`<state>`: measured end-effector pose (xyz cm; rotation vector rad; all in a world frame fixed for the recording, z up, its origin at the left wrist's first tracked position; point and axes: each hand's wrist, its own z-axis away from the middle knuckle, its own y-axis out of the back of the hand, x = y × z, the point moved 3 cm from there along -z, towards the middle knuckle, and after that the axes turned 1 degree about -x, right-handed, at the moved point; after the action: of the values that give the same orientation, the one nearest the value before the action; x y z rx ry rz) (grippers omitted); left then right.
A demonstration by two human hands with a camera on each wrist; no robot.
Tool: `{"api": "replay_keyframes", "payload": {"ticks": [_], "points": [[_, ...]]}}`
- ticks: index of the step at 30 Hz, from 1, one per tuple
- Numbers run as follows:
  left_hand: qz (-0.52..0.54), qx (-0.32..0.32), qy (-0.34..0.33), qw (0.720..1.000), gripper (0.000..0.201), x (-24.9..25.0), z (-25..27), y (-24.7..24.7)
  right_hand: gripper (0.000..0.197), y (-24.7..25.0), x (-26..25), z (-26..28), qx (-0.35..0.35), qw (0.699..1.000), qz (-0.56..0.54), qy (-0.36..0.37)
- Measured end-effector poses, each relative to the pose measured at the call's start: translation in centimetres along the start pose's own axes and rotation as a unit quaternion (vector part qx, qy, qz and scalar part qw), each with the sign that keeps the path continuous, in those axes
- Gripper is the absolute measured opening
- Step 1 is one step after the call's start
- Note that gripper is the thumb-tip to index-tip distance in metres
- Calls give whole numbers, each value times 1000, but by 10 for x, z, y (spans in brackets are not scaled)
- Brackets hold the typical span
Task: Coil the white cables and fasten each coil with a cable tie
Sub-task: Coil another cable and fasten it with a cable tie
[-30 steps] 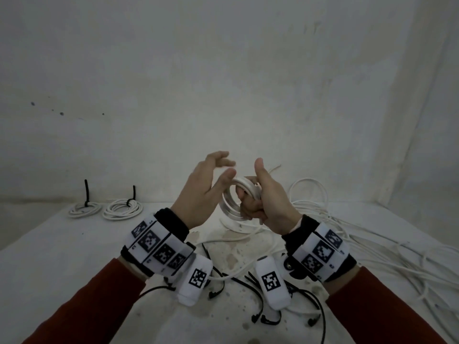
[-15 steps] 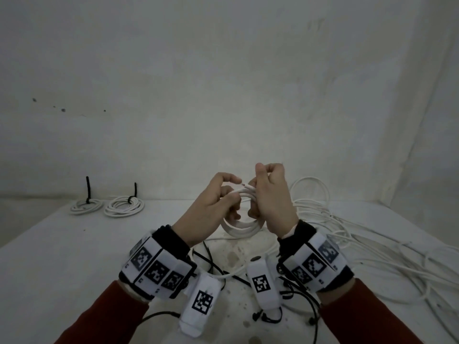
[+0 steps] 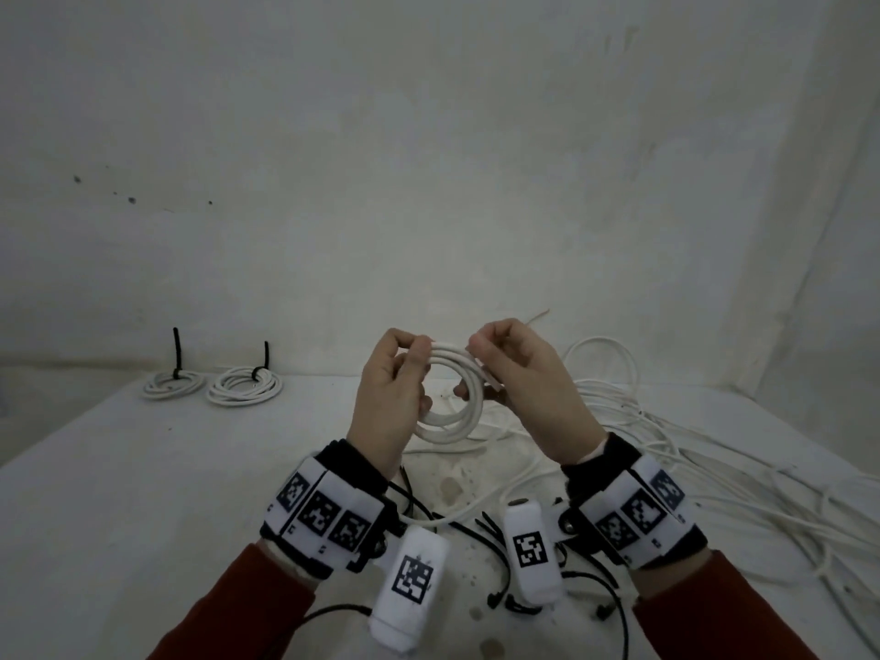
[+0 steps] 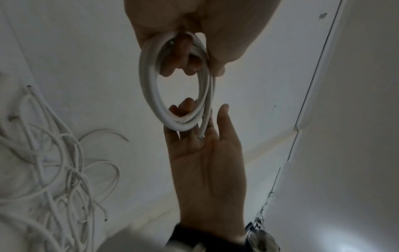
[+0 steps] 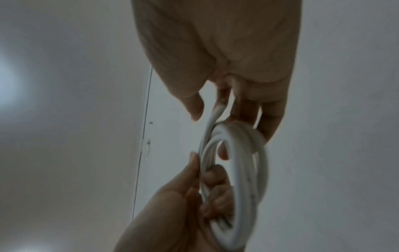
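Table (image 3: pixel 143 493) first: loose white cables (image 3: pixel 690 450) sprawl at 3 o'clock of the hands, two tied coils (image 3: pixel 209 385) sit well apart at 9 to 10 o'clock, black cable ties (image 3: pixel 476 521) lie at 6 o'clock, under the wrists.

Coil (image 3: pixel 452 397) is held up in the air between both hands, above table centre, ring face toward the head camera, no tie on it yet.

Left hand (image 3: pixel 390 397) grips the coil at its 9 to 10 o'clock; thumb and fingers curled round the strands, fingers through the ring, clear in the left wrist view (image 4: pixel 185 56).

Right hand (image 3: pixel 519 388) pinches the coil at its 1 to 3 o'clock, fingertips pressed on the strands, thumb side loose.

Cable end (image 4: pixel 202 131) sticks off the ring on the right hand's side, running along the ring's edge, lying on that palm.

Judgement: coiling looks done; next move likely a tie pickup. Ties lie straight down at 6 o'clock, about equally near either hand. Left has the firmer wrap, so right hand is likelier to let go. Risk: the free end springs out once the pinch is released.
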<state>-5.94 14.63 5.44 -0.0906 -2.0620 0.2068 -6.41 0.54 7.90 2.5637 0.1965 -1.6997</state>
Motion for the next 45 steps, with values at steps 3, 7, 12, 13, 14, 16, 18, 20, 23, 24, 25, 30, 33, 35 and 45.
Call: {"api": "replay_keyframes", "payload": {"ticks": [3, 7, 12, 13, 14, 16, 18, 20, 23, 24, 25, 30, 33, 35, 45], "points": [[35, -1, 24, 999, 20, -4, -2, 2, 19, 7, 4, 8, 0, 999, 19, 30], [67, -3, 36, 997, 17, -9, -3, 0, 20, 9, 9, 10, 28, 997, 41, 58], [39, -18, 9, 999, 14, -14, -1, -2, 10, 11, 20, 7, 92, 992, 35, 75], [25, -26, 2, 999, 12, -16, 0, -2, 8, 12, 22, 6, 97, 992, 31, 73], [9, -36, -5, 999, 9, -16, 1, -1, 7, 12, 23, 5, 98, 992, 28, 68], [-25, -49, -9, 998, 5, -19, 2, 4, 7, 10, 28, 2, 94, 994, 25, 55], [-61, -53, -4, 997, 0, -23, 1, 10, 6, 7, 35, 0, 83, 995, 32, 41], [-122, -56, -6, 991, 5, -28, 2, 17, 5, 2, 42, -3, 71, 996, 43, 19], [-240, -75, -35, 967, 14, -32, 5, 27, 6, -4, 54, -6, 33, 998, 48, -15], [-272, -86, -50, 957, 16, -33, 6, 31, 6, -7, 58, -7, 20, 998, 52, -23], [-302, -99, -63, 946, 17, -35, 7, 34, 4, -9, 61, -8, 10, 998, 56, -30], [-399, -117, -61, 908, 14, -48, 12, 47, 4, -17, 76, -8, -12, 996, 82, -41], [-350, -111, 0, 930, 14, -55, 15, 49, 4, -19, 80, -6, -21, 994, 98, -43], [-320, -107, 24, 941, 15, -59, 17, 49, 5, -16, 82, -5, -36, 990, 122, -53], [-363, -16, 23, 931, 16, -66, 10, 79, 7, 8, 79, 31, -265, 835, 480, -46]]}}
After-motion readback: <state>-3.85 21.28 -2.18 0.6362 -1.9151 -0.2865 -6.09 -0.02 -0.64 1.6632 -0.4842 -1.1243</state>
